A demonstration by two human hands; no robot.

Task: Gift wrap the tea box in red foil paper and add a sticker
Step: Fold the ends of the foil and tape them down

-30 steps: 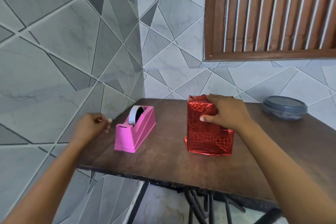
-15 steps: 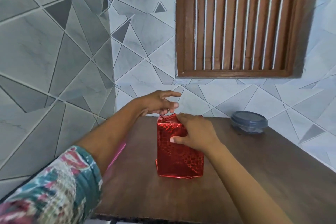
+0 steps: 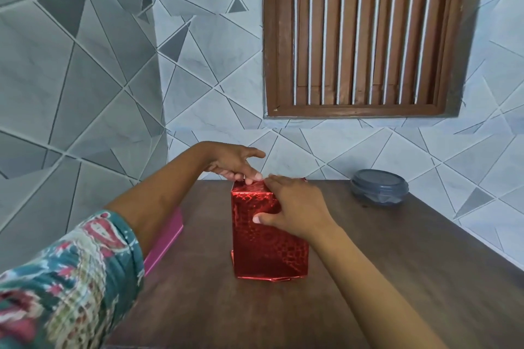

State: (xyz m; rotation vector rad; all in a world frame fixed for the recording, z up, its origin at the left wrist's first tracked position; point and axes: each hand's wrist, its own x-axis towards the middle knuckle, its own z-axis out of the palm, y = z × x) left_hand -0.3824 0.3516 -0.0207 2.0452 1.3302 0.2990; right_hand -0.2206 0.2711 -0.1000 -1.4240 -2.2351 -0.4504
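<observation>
The tea box (image 3: pixel 269 246), wrapped in shiny red foil paper, stands upright near the middle of the brown table (image 3: pixel 397 278). My right hand (image 3: pixel 297 207) grips its top, fingers over the upper face and thumb on the front face. Reaching over from the left, my left hand (image 3: pixel 232 163) has its thumb and fingertips at the box's top left edge. They pinch what looks like a small piece of clear tape, which is barely visible. No sticker is in view.
A pink tape dispenser (image 3: pixel 167 238) sits left of the box, mostly hidden by my left arm. A grey lidded container (image 3: pixel 378 187) stands at the back right. Tiled walls close off the table's left and far sides, with a wooden window shutter (image 3: pixel 360 37) above.
My left hand left the tape dispenser and moved right to the top of the box. The right hand kept hold of the box. The camera came closer.
</observation>
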